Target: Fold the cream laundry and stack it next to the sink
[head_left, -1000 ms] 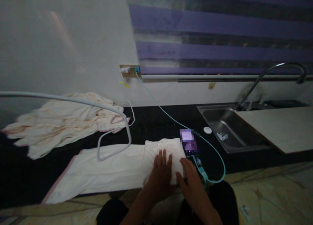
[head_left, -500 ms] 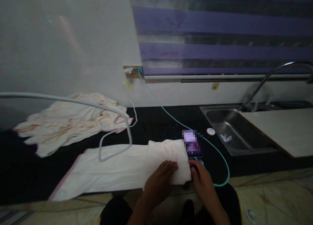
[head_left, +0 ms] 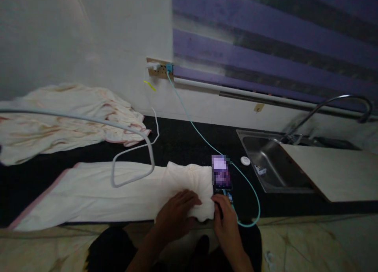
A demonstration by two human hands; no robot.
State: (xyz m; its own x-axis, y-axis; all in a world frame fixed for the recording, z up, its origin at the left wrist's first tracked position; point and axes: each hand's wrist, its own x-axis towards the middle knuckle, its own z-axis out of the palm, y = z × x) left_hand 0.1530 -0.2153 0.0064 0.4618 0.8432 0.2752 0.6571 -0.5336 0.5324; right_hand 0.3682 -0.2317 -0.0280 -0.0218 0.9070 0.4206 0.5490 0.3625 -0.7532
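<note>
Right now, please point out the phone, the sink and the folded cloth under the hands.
phone [head_left: 221, 173], head view, middle of its screen.
sink [head_left: 267, 161], head view, bare basin floor.
folded cloth [head_left: 189, 177], head view, top of the folded end.

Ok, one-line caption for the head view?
Both hands, left hand and right hand, grip the folded cloth beside a charging phone.

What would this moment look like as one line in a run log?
left hand: on folded cloth | right hand: at cloth's right edge, beside phone | surface: black counter
</note>
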